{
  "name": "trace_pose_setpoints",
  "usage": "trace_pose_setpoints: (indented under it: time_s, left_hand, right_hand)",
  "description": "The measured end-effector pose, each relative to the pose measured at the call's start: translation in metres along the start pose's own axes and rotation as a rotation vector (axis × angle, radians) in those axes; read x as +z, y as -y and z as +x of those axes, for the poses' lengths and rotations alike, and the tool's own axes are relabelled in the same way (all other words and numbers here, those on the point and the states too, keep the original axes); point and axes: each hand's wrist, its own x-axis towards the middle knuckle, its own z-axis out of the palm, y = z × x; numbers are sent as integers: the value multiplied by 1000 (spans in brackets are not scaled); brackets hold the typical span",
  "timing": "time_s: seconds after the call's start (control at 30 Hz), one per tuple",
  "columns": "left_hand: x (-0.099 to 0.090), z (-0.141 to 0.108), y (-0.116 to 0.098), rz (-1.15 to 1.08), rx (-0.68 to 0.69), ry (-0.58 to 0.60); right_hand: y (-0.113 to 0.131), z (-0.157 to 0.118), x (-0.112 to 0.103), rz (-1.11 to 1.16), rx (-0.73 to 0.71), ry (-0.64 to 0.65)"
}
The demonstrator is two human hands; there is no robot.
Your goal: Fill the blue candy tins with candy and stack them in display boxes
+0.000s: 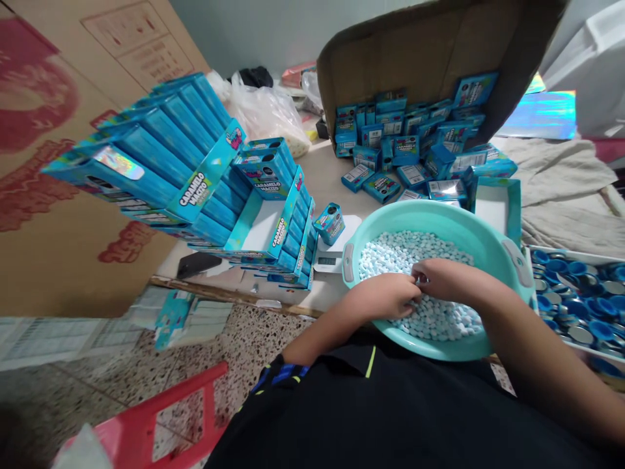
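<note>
Both hands meet over a turquoise plastic tub point(471, 225) filled with small white and pale-blue candies point(390, 251). My left hand point(399, 294) has its fingers curled and pinched together, low over the candies. Against its fingertips is my right hand point(432, 277), also closed in a pinch. Whatever lies between the fingers is hidden. To the left of the tub, a small blue candy box point(330, 225) stands on a white kitchen scale point(326, 262). A shallow display tray point(499, 205) lies behind the tub's right side.
Filled blue display trays point(195, 189) are stacked high on the left. Small boxes spill from a tipped cardboard carton point(434, 52) at the back. Blue lids point(581, 293) fill a container at right. A phone point(198, 264) and red stool point(161, 404) are left.
</note>
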Motion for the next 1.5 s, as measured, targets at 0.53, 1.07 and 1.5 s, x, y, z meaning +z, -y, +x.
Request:
trace_pose_setpoints:
  time_s: [0.53,1.07,1.5]
  left_hand:
    - [2,-1,1,-82,58,-125]
    - [10,1,3,-144,75,-163]
    - [-84,-37,80,103,-575,-1053]
  right_hand:
    - [-2,-6,-2,-5,-72,47]
    - [2,-8,-5,30,-43,54]
    - [9,-12,-10,52,11,27]
